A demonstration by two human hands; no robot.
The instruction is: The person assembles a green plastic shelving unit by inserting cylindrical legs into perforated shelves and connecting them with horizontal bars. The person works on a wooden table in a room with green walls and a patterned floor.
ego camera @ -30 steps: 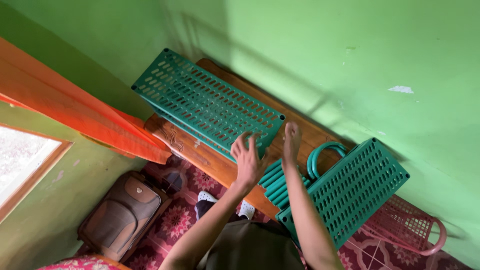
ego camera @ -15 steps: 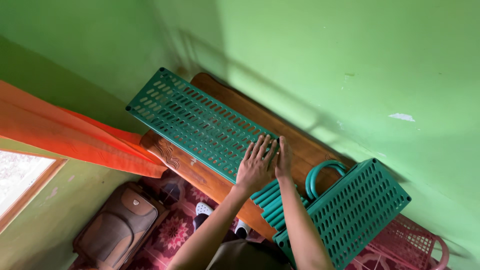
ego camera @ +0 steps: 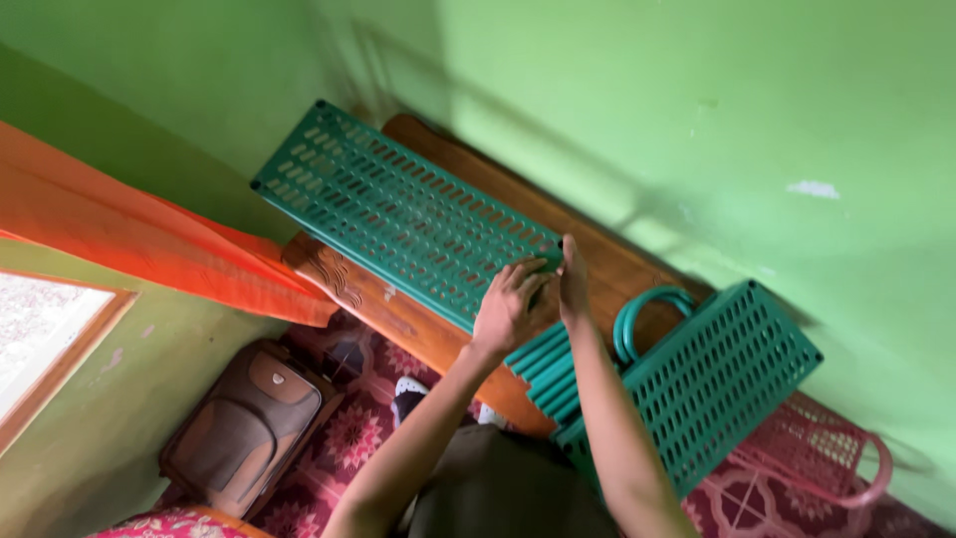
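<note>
Both hands, left hand (ego camera: 506, 307) and right hand (ego camera: 572, 281), press open-fingered on the green perforated panel's (ego camera: 398, 214) end, over the wooden bench (ego camera: 637, 274); fingertips blurred.

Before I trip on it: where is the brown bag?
In the head view, the brown bag lies low on the left, on the patterned rug under the orange curtain.

Single head-worn view, looking steeply down along the person's forearms from close range, tilted so the wooden table (ego camera: 418, 319) runs diagonally. It faces the green painted wall (ego camera: 647, 120); the patterned red floor mat (ego camera: 349, 438) lies at the lower edge.
</note>
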